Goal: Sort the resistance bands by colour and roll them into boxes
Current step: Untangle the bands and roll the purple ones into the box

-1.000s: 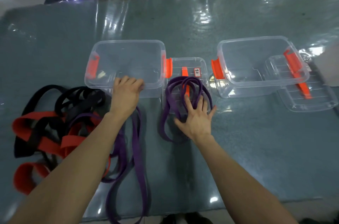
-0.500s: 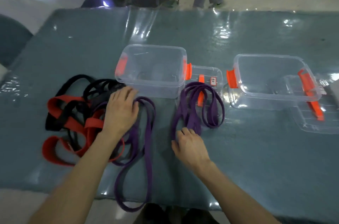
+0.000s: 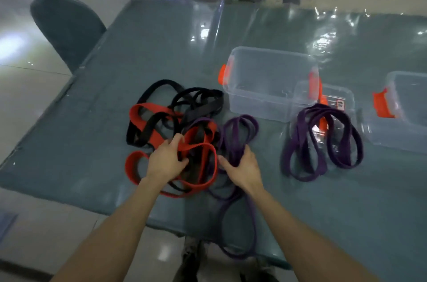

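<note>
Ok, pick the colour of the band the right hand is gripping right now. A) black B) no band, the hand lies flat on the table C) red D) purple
D: the right hand has its fingers curled round a bunched purple band, while the left hand holds a red band in the tangled pile.

Dim, soft focus; glare on table cover [image 3: 323,34]; wide-angle warp
</note>
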A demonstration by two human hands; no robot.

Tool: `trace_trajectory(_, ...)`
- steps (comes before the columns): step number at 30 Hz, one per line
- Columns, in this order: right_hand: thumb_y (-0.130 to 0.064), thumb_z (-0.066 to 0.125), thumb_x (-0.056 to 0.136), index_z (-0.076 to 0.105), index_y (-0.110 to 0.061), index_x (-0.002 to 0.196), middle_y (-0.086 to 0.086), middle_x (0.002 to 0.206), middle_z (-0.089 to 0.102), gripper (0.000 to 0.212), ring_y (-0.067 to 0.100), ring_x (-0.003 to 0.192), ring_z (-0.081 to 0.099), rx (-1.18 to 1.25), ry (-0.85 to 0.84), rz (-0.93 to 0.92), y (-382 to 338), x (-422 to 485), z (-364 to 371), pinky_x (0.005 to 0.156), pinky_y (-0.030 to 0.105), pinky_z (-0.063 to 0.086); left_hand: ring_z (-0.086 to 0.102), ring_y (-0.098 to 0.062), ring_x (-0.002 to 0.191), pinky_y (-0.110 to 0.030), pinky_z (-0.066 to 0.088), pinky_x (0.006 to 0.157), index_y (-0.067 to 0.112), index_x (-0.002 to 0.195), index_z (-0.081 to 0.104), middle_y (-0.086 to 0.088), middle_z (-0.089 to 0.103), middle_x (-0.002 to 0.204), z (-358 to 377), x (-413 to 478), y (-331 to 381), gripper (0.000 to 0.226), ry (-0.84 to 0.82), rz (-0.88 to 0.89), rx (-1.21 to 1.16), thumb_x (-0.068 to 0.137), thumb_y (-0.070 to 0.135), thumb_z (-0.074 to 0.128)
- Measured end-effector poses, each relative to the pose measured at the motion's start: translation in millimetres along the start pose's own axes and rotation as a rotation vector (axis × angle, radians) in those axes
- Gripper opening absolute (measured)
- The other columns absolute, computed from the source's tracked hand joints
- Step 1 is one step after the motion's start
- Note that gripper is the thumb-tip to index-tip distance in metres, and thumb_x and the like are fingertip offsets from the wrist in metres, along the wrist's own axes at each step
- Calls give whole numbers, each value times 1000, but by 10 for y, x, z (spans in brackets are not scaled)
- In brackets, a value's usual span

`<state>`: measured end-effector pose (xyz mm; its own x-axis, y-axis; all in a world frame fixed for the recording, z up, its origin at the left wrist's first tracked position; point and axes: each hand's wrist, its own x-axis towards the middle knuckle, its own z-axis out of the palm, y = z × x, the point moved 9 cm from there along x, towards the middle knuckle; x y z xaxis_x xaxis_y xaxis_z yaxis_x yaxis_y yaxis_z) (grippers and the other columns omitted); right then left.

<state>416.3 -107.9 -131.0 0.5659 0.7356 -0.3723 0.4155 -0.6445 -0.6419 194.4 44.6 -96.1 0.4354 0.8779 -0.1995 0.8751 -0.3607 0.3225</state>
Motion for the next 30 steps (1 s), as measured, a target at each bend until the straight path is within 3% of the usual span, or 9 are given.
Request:
trace_trajectory(4,-81,58,89,31,-3,164,19,162,44,111,38,151,37,1,-75,-24,-690,-46,501,127,46,30,71,-22,85,-30,52,76,29,119,57,9,70,89,-512,149,-419,39,108,94,-320,89,21,81)
trace_trajectory(8,-47,70,93,58,-23,142,2,141,67,56,23,131,60,177,-99,-200,-1684,-27,753,99,27,44,58,-9,72,-23,41,70,38,116,57,23,59,75,-1330,320,-728,39,311,187,-350,84,27,76)
trace_trajectory(11,-34,67,99,57,-17,150,3,147,65,55,19,135,59,199,-76,-256,-2065,56,844,108,28,45,62,-11,80,-27,48,77,39,122,57,15,64,85,-1870,406,-1041,46,478,166,-384,81,32,76)
trace_trajectory(16,-24,61,102,60,-6,143,14,138,64,45,34,128,62,22,235,-205,-1984,-1,586,109,43,49,66,-17,84,-34,57,82,51,139,59,-1,67,98,-1474,458,-1281,51,-35,206,-453,95,37,82)
trace_trajectory(18,-34,64,102,58,-12,147,7,142,62,50,28,129,63,-3,155,-347,-2162,-85,709,110,40,50,72,-23,87,-45,64,79,47,146,56,-7,68,102,-1199,344,-1396,48,-220,173,-551,105,25,70)
trace_trajectory(22,-56,64,102,17,-20,171,10,164,42,91,35,147,45,-194,-104,-340,-2278,-34,1115,119,48,41,77,-22,80,-40,62,73,35,146,47,-5,76,97,-1147,160,-1681,52,-83,78,-600,104,12,69)
trace_trajectory(24,-53,64,103,16,-25,171,14,156,45,89,39,136,52,-267,-89,-333,-2291,-5,1178,110,50,49,79,-22,77,-44,61,72,24,140,43,-7,79,93,-1120,118,-1832,46,-37,-27,-718,104,9,69)
trace_trajectory(27,-36,60,107,60,-15,140,13,132,47,39,38,113,61,-383,0,-427,-2388,9,1221,95,49,54,76,-33,90,-43,58,82,16,131,62,-11,78,98,-1037,54,-1970,31,-67,-60,-585,102,10,70)
trace_trajectory(30,-19,60,104,70,-5,104,12,127,48,17,36,94,63,-430,25,-589,-2363,-198,1273,84,45,55,71,-34,105,-38,52,92,8,117,74,-14,76,110,-1290,115,-2154,16,212,-111,-504,103,7,66)
